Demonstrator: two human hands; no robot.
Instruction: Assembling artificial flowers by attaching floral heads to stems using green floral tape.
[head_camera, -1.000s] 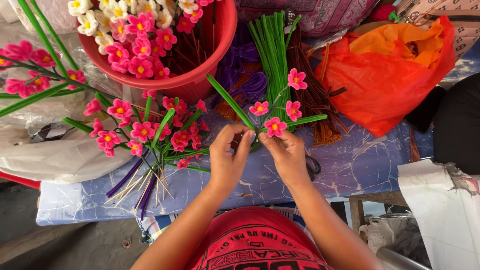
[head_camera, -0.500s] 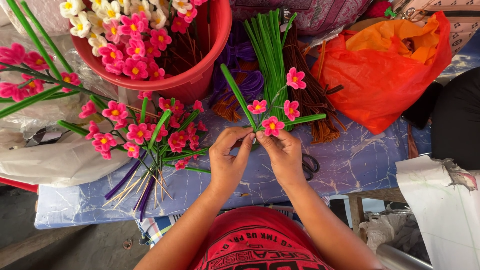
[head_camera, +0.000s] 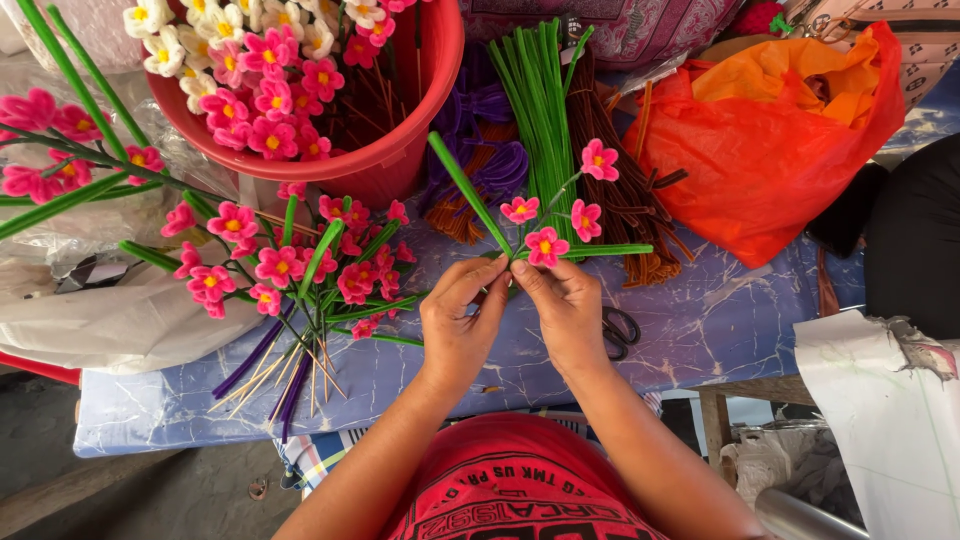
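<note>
We had both hands at the middle of the table, nearest us: our left hand (head_camera: 458, 325) and right hand (head_camera: 567, 315) met fingertip to fingertip, each pinching the base of a flower sprig (head_camera: 548, 232) — four pink blossoms on thin stems, flanked by two green fuzzy-wire leaves. The step looked like binding stems and leaves together at that pinch, though our fingers hid the joint, so we could not tell if wire or tape was going on. The next move seemed to call for a firm twist without letting the stems splay. Compared with half a second earlier, the sprig and hands had barely shifted. Just left lay a heap of finished sprigs (head_camera: 290, 265) on the blue marbled tablecloth (head_camera: 720, 330); scissors (head_camera: 620, 328) peeked out beside our right hand. Farther off stood green wire stems (head_camera: 540, 95), the red bucket (head_camera: 400, 165) of blossoms and an orange plastic bag (head_camera: 790, 150).
</note>
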